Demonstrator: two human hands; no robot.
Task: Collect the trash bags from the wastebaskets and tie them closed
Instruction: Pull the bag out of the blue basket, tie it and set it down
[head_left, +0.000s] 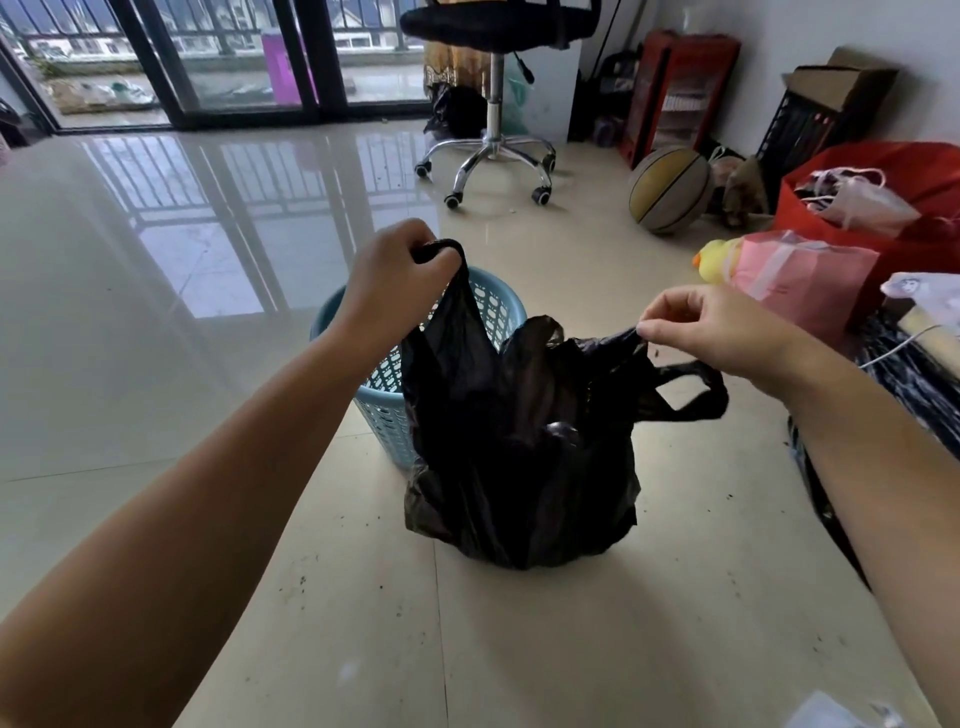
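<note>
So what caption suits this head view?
Both hands hold a black trash bag beside its blue wastebasket.

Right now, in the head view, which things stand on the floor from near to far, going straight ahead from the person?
Black plastic trash bag → light blue perforated plastic wastebasket → black swivel office chair with chrome star base → dark-framed glass balcony doors.

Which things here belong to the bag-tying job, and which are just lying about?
Job: black plastic trash bag; light blue perforated plastic wastebasket; left hand; right hand.
Lying about: black swivel office chair; worn basketball; yellow toy duck; pink bag.
</note>
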